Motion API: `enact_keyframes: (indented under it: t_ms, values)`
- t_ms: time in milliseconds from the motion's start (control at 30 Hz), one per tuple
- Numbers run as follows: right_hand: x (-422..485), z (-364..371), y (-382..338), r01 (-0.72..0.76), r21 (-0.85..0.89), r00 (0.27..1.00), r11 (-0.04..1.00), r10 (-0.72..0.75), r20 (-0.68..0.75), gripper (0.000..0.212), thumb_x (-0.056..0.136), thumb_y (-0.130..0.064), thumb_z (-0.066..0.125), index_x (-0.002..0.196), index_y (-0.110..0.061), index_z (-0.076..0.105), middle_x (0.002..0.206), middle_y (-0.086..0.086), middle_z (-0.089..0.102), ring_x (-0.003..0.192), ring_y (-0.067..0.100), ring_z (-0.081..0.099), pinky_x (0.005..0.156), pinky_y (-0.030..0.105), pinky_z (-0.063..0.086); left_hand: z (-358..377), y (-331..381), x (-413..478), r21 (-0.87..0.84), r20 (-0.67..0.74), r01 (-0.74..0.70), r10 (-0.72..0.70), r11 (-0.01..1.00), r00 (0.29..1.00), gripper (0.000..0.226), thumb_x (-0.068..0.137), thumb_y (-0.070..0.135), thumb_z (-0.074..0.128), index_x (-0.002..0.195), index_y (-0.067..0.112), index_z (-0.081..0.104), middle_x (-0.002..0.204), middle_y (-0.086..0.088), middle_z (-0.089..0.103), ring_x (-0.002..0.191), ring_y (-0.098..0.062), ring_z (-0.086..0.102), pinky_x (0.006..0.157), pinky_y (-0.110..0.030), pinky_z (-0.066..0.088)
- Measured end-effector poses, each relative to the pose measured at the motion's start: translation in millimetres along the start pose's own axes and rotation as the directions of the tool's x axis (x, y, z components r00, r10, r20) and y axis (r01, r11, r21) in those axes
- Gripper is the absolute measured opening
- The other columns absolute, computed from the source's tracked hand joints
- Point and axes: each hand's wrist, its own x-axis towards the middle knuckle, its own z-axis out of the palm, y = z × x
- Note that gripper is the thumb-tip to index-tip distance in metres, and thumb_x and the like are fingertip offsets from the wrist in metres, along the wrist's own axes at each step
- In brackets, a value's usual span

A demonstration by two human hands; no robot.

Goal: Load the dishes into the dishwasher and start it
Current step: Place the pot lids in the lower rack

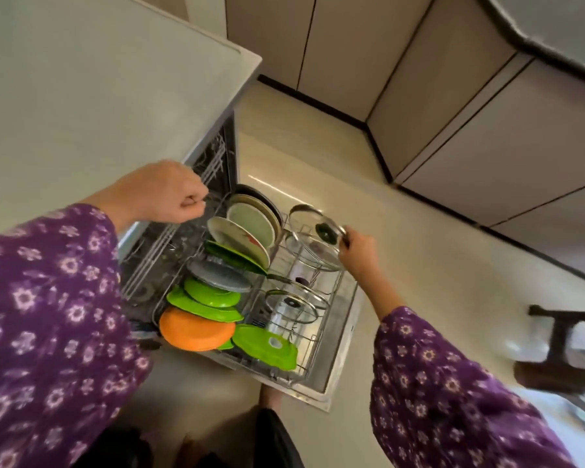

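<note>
The dishwasher stands open with its lower rack pulled out over the door. In the rack stand several plates: white ones, a grey one, green ones and an orange one. A green lid lies at the rack's front. My right hand grips the rim of a glass pot lid with a black knob, held over the rack's right side. A second glass lid stands below it. My left hand is curled on the wire edge of the upper rack.
A white countertop runs over the dishwasher on the left. Beige cabinet doors line the far side of the pale floor. A dark wooden stool stands at the right edge. My foot is just before the door.
</note>
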Motion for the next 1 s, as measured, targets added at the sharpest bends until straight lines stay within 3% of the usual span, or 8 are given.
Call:
enact_keyframes:
  t_ms: [67, 167, 267, 467, 700, 833, 1000]
  values:
    - [15, 25, 20, 0.010, -0.102, 0.999, 0.995, -0.005, 0.045, 0.027, 0.090, -0.004, 0.048, 0.111, -0.013, 0.063, 0.074, 0.001, 0.059, 0.052, 0.005, 0.046, 0.048, 0.014, 0.034, 7, -7, 7, 0.006, -0.005, -0.004, 0.004, 1.000, 1.000, 0.039, 0.079, 0.011, 0.059, 0.047, 0.017, 0.036, 0.042, 0.005, 0.034, 0.041, -0.010, 0.030, 0.051, -0.014, 0.027]
    - [32, 57, 41, 0.001, -0.210, 0.994, 0.978, 0.022, 0.110, 0.033, 0.089, -0.001, 0.046, 0.117, -0.013, 0.059, 0.077, 0.005, 0.061, 0.059, 0.016, 0.051, 0.056, 0.026, 0.044, 14, -8, 11, 0.005, -0.050, -0.031, 0.032, 0.999, 0.998, 0.039, 0.077, 0.015, 0.052, 0.046, 0.018, 0.030, 0.041, 0.007, 0.030, 0.041, -0.010, 0.028, 0.059, -0.023, 0.036]
    - [49, 88, 55, 0.023, -0.265, 0.980, 0.964, 0.030, 0.195, 0.039, 0.090, -0.001, 0.044, 0.126, -0.014, 0.054, 0.090, 0.012, 0.066, 0.074, 0.026, 0.063, 0.069, 0.037, 0.056, 18, -11, 16, 0.054, 0.015, -0.098, 0.097, 0.994, 0.995, 0.040, 0.072, 0.008, 0.059, 0.046, 0.019, 0.030, 0.042, 0.010, 0.028, 0.043, -0.008, 0.026, 0.065, -0.033, 0.042]
    - [76, 140, 77, 0.095, -0.349, 0.940, 0.932, 0.031, 0.340, 0.045, 0.094, 0.002, 0.040, 0.137, -0.013, 0.042, 0.081, 0.008, 0.060, 0.066, 0.020, 0.063, 0.060, 0.031, 0.057, 23, -16, 16, 0.123, 0.078, -0.097, 0.088, 0.988, 0.993, 0.028, 0.071, 0.019, 0.046, 0.047, 0.019, 0.030, 0.043, 0.008, 0.024, 0.042, -0.011, 0.025, 0.059, -0.032, 0.039]
    - [90, 168, 96, 0.082, -0.360, 0.929, 0.929, 0.059, 0.366, 0.045, 0.095, -0.001, 0.042, 0.138, -0.013, 0.042, 0.072, 0.001, 0.048, 0.065, 0.016, 0.056, 0.064, 0.029, 0.056, 25, -19, 15, 0.142, 0.101, -0.099, 0.085, 0.985, 0.991, 0.028, 0.075, 0.022, 0.040, 0.048, 0.019, 0.031, 0.044, 0.008, 0.025, 0.042, -0.011, 0.028, 0.061, -0.025, 0.031]
    - [92, 172, 108, 0.049, -0.335, 0.941, 0.941, 0.069, 0.332, 0.043, 0.095, -0.001, 0.043, 0.136, -0.013, 0.045, 0.076, 0.004, 0.053, 0.062, 0.015, 0.053, 0.058, 0.023, 0.048, 27, -21, 14, 0.172, 0.113, -0.092, 0.073, 0.981, 0.991, 0.027, 0.074, 0.021, 0.041, 0.050, 0.019, 0.028, 0.045, 0.007, 0.024, 0.043, -0.012, 0.027, 0.061, -0.024, 0.022]
    - [95, 171, 122, 0.033, -0.313, 0.936, 0.949, 0.081, 0.343, 0.036, 0.097, -0.005, 0.044, 0.132, -0.010, 0.049, 0.085, 0.011, 0.063, 0.071, 0.022, 0.062, 0.068, 0.033, 0.056, 32, -26, 13, 0.176, 0.101, -0.077, 0.059, 0.981, 0.993, 0.025, 0.075, 0.023, 0.034, 0.053, 0.019, 0.025, 0.046, 0.007, 0.025, 0.045, -0.012, 0.028, 0.061, -0.028, 0.031]
